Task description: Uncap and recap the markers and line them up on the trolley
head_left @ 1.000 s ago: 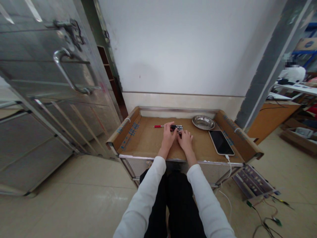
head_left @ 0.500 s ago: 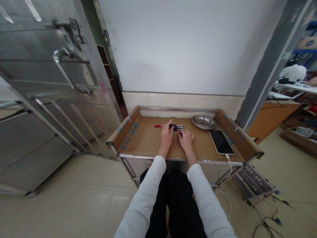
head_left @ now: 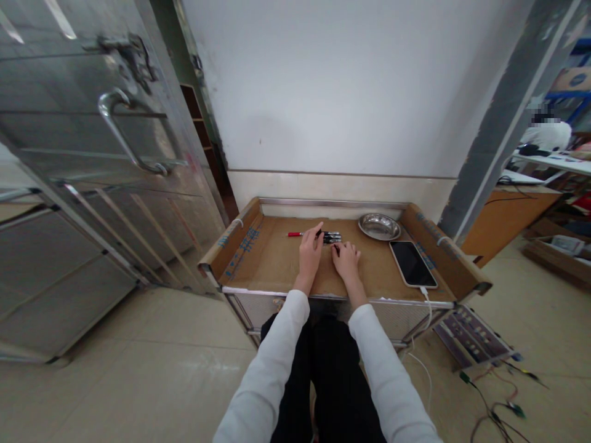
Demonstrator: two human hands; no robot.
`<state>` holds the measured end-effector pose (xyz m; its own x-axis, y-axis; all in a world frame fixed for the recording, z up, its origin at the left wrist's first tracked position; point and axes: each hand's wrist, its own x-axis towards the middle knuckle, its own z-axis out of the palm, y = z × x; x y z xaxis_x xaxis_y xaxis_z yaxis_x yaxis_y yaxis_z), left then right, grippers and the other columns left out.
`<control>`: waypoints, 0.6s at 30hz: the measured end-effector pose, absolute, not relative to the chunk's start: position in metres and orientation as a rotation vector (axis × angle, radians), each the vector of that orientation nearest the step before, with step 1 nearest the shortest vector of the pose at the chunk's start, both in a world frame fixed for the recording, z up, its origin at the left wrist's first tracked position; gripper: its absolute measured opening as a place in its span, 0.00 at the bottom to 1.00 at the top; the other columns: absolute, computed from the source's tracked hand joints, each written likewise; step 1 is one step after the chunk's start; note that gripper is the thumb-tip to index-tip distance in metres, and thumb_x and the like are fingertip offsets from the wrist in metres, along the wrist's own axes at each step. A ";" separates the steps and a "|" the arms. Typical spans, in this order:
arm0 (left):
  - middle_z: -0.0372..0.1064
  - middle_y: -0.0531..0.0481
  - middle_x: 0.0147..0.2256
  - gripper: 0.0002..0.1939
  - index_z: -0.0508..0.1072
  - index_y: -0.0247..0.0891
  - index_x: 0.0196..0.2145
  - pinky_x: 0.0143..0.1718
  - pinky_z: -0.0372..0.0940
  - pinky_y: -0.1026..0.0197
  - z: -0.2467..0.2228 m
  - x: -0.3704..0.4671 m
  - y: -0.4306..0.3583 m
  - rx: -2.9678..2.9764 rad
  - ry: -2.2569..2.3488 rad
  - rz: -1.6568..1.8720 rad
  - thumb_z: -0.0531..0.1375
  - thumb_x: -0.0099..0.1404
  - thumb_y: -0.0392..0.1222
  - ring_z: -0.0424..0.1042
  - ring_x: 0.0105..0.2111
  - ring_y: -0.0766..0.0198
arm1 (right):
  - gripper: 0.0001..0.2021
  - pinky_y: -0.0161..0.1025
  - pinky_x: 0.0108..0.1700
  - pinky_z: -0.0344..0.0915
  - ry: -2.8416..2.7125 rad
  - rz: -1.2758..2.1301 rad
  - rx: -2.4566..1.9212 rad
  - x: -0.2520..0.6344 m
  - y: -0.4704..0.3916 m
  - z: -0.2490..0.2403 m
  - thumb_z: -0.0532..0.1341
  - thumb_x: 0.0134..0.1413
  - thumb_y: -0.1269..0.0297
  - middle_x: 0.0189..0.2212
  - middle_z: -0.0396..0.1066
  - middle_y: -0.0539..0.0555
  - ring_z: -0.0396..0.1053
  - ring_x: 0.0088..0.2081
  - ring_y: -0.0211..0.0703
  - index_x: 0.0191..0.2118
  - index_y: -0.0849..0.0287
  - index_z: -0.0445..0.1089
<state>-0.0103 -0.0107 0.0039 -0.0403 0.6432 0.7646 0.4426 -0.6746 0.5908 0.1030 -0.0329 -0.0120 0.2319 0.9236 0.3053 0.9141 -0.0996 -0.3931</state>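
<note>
Several dark pens (head_left: 331, 237) with clear and silvery ends lie side by side on the cardboard-lined cart top (head_left: 272, 264). My left hand (head_left: 310, 252) is at their left ends, its fingers curled and closed on them. A pen with a red end (head_left: 294, 234) sticks out to the left beyond that hand. Just right of it, my right hand (head_left: 346, 259) is closed, with thumb and fingertips pinched on a small dark piece, apparently a pen, along the near side of the row. My fingers hide part of the pens.
A round metal dish (head_left: 379, 227) stands at the back right. In front of it lies a phone (head_left: 413, 264) with a white cable (head_left: 428, 307) hanging off the edge. Raised cardboard sides (head_left: 446, 249) flank the top. A metal door (head_left: 92, 123) is at the left.
Both hands and the pens stay practically where they were. Far right, a person in white in the background has shifted.
</note>
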 end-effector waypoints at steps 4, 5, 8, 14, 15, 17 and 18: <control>0.70 0.44 0.47 0.15 0.67 0.40 0.51 0.49 0.65 0.57 0.004 -0.011 -0.011 2.054 1.164 1.809 0.51 0.69 0.42 0.70 0.46 0.62 | 0.14 0.43 0.45 0.51 -1.664 0.030 -2.000 0.103 -0.033 -0.013 0.49 0.63 0.62 0.44 0.68 0.59 0.60 0.47 0.49 0.46 0.56 0.70; 0.70 0.44 0.46 0.15 0.67 0.40 0.51 0.49 0.65 0.57 0.003 -0.011 -0.010 2.057 1.161 1.794 0.51 0.69 0.42 0.70 0.46 0.62 | 0.14 0.43 0.45 0.51 -1.664 0.033 -1.996 0.103 -0.033 -0.013 0.49 0.63 0.63 0.44 0.68 0.59 0.60 0.47 0.49 0.46 0.56 0.71; 0.70 0.44 0.46 0.14 0.67 0.39 0.50 0.48 0.66 0.57 0.002 -0.010 -0.009 2.042 1.163 1.784 0.51 0.69 0.42 0.70 0.46 0.62 | 0.15 0.43 0.45 0.51 -1.673 0.042 -1.981 0.103 -0.032 -0.014 0.50 0.62 0.62 0.44 0.68 0.59 0.60 0.47 0.49 0.45 0.55 0.71; 0.67 0.44 0.42 0.09 0.69 0.37 0.43 0.44 0.67 0.59 -0.002 -0.010 -0.005 1.934 1.231 1.779 0.54 0.67 0.40 0.70 0.40 0.64 | 0.15 0.42 0.46 0.50 -1.608 0.043 -1.969 0.104 -0.032 -0.011 0.49 0.62 0.62 0.44 0.67 0.59 0.60 0.46 0.48 0.46 0.56 0.71; 0.66 0.45 0.42 0.08 0.69 0.37 0.42 0.43 0.68 0.59 -0.003 -0.009 -0.004 1.926 1.225 1.746 0.54 0.67 0.40 0.70 0.39 0.64 | 0.15 0.42 0.46 0.50 -1.574 0.039 -1.972 0.104 -0.032 -0.011 0.48 0.63 0.62 0.44 0.67 0.59 0.60 0.46 0.48 0.47 0.56 0.71; 0.65 0.45 0.41 0.07 0.69 0.36 0.41 0.41 0.68 0.61 -0.005 -0.009 -0.003 1.934 1.188 1.665 0.56 0.65 0.38 0.70 0.38 0.65 | 0.16 0.42 0.46 0.50 -1.512 0.031 -1.974 0.104 -0.032 -0.010 0.48 0.63 0.63 0.45 0.67 0.60 0.60 0.46 0.48 0.47 0.57 0.70; 0.65 0.46 0.41 0.06 0.70 0.36 0.40 0.41 0.68 0.61 -0.006 -0.009 -0.003 1.949 1.170 1.627 0.56 0.65 0.37 0.70 0.38 0.65 | 0.16 0.42 0.46 0.50 -1.492 0.029 -1.971 0.105 -0.032 -0.010 0.47 0.63 0.63 0.45 0.66 0.60 0.60 0.47 0.49 0.47 0.57 0.70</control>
